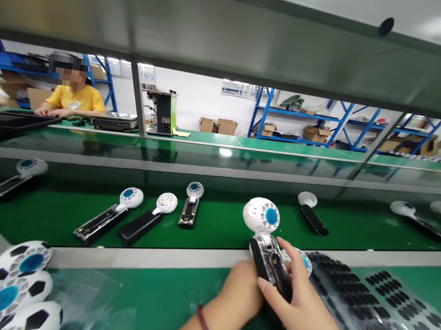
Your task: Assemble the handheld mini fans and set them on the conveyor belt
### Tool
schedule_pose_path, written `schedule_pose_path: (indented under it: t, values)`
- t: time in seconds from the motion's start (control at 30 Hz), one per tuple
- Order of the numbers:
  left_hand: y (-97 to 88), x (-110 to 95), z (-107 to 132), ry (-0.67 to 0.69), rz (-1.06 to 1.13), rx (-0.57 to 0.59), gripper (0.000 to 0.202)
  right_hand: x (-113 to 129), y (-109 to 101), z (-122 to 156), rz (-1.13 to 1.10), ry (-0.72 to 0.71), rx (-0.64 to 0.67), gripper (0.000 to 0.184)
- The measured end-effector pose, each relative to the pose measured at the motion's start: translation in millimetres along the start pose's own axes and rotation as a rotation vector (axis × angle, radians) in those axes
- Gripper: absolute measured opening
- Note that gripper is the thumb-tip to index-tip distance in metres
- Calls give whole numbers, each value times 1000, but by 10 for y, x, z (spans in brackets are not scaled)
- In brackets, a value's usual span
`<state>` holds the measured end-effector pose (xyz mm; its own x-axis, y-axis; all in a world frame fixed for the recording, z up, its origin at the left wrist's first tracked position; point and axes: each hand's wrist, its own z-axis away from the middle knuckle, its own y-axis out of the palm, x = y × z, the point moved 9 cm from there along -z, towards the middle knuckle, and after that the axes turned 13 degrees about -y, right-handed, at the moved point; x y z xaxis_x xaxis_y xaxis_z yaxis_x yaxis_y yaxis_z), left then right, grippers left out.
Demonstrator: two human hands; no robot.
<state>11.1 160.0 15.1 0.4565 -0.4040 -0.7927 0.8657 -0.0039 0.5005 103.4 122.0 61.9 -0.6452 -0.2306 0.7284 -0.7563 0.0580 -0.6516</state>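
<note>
head cam: both hands, left hand [239,296] and right hand [298,305], wrapped tight round one handheld fan [267,239], white head poking above the fingertips, black sticker sheet [388,320] just right of them.

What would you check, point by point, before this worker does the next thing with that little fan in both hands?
1. Fan held by both hands: ok; left hand and right hand wrap its dark handle.
2. Fan head clear of fingers: ok, white head sticks up free.
3. Open handle facing the worker: ok, the inner parts show.
4. Sheet of black pads within reach: ok, it lies beside the right hand.
5. Belt space ahead: ok, a bare gap lies in front of the hands.
6. Pad already stuck on the handle: cannot tell.
</note>
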Motion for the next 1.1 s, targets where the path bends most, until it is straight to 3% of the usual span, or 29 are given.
schedule_pose_path:
  t: [0.1, 0.2, 0.33, 0.43, 0.6, 0.87, 0.97, 1.1]
  values:
    - [-55, -128, 17, 14, 63, 125, 35, -54, 149, 88, 39, -59, -12, 57]
    - [-97, -120, 61, -15, 153, 167, 47, -79, 379, 196, 25, -110, 100, 54]
    - [-320, 65, -5, -116, 218, 9, 46, -201, 486, 369, -23, -107, 228, 36]
    - [-485, 223, -82, -207, 243, -81, 58, -263, 514, 447, 130, -170, 366, 26]
    - [-539, 289, -101, -193, 228, -101, 56, -273, 632, 447, 310, -228, 537, 29]
    - [-505, 208, -100, -46, 154, -96, 40, -315, 618, 337, 244, -95, 503, 21]
    - [-517, 215, -114, -18, 129, -95, 41, -291, 485, 337, 142, -53, 522, 17]
    - [-528, 227, -98, -23, 96, -90, 40, -140, 246, 188, 3, -18, 369, 12]
